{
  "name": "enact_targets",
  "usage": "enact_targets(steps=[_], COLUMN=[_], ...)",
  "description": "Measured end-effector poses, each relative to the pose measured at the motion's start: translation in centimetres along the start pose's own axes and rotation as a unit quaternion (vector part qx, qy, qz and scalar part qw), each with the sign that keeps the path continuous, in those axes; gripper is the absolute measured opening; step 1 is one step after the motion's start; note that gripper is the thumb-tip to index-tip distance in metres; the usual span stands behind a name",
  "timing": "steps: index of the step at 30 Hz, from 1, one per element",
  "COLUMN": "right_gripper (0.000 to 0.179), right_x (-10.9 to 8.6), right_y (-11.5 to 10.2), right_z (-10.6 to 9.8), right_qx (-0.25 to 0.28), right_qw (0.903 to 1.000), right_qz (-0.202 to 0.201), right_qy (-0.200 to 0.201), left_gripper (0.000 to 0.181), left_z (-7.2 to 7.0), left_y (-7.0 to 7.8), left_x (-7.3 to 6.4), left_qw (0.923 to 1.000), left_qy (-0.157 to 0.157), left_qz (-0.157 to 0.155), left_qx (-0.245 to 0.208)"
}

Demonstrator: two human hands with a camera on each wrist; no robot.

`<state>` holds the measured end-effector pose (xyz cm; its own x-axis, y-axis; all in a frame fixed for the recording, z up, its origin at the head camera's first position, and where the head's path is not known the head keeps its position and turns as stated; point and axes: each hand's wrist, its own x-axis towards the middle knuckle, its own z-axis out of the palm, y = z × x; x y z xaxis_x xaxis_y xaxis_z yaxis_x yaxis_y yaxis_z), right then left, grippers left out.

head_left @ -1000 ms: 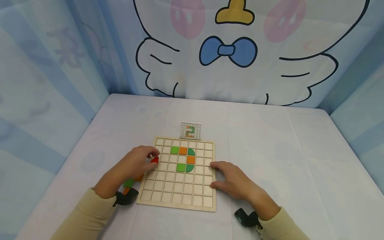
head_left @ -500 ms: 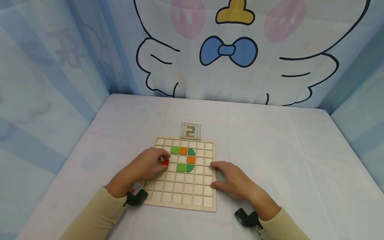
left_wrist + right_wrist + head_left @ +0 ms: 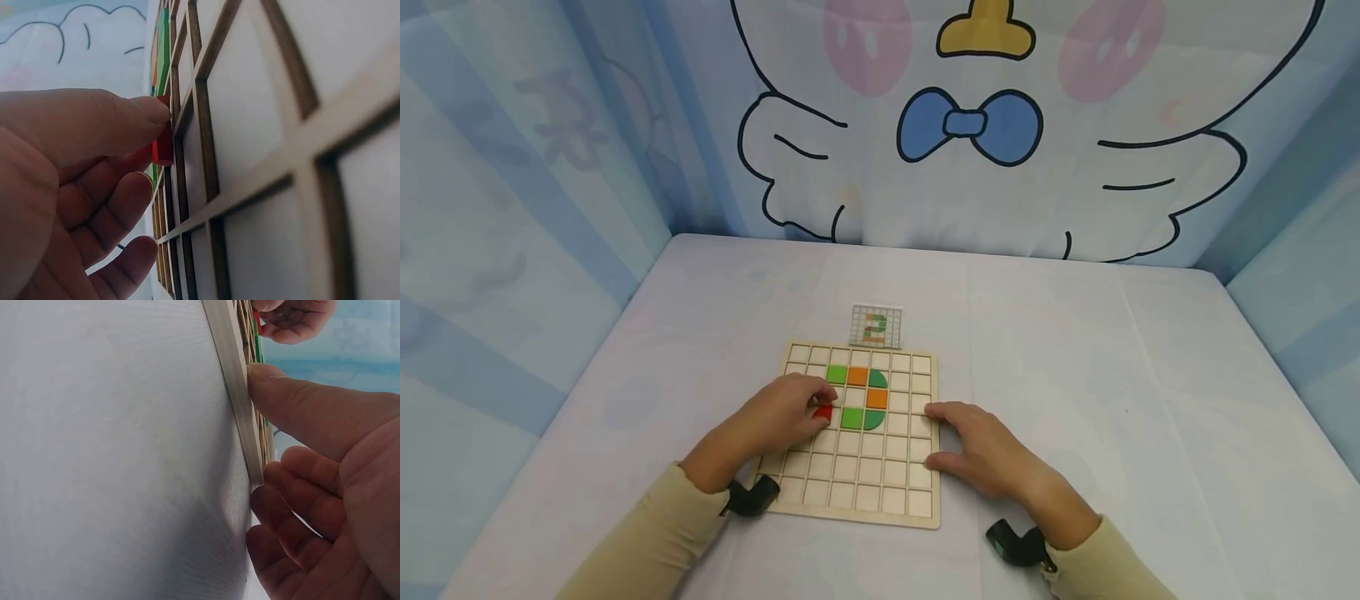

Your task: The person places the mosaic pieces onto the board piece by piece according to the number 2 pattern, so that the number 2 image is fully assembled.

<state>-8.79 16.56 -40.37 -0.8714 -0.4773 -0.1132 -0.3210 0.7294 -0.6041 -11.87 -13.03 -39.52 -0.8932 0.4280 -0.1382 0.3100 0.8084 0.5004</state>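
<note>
My left hand (image 3: 786, 410) pinches a small red tile (image 3: 823, 413) between thumb and fingertips. It holds the tile at the wooden grid board (image 3: 880, 518), just left of a light green square (image 3: 852, 418). In the left wrist view the red tile (image 3: 162, 140) stands edge-on close against the grid's dividers. On the board also lie another light green square (image 3: 837, 375), two orange squares, one being the upper one (image 3: 857, 377), and two dark green rounded pieces, such as the lower one (image 3: 873, 421). My right hand (image 3: 988, 450) touches the board's right edge with thumb and fingers spread.
A small pattern card (image 3: 877, 327) with a coloured figure on a grid lies just beyond the board's far edge. A white cloth covers the table (image 3: 1075, 367). A printed curtain (image 3: 970, 200) stands behind, with more fabric at both sides.
My left hand has carried the red tile rightward from the board's left edge to beside the light green square. Loose orange and green pieces are now hidden by that arm. The right hand stays put.
</note>
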Motion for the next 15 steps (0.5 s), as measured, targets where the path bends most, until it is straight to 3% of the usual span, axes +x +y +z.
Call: enact_targets(steps=[15], right_gripper=[0.060], right_x=[-0.02], right_y=[-0.15], right_z=[-0.10], right_qx=[0.008], right_qw=[0.9999], right_qz=[0.009], right_qy=[-0.005], left_gripper=[0.022], left_z=[0.49], left_y=[0.81], left_x=[0.22], left_qw=[0.9998], left_qy=[0.009], left_qz=[0.016], left_qx=[0.001])
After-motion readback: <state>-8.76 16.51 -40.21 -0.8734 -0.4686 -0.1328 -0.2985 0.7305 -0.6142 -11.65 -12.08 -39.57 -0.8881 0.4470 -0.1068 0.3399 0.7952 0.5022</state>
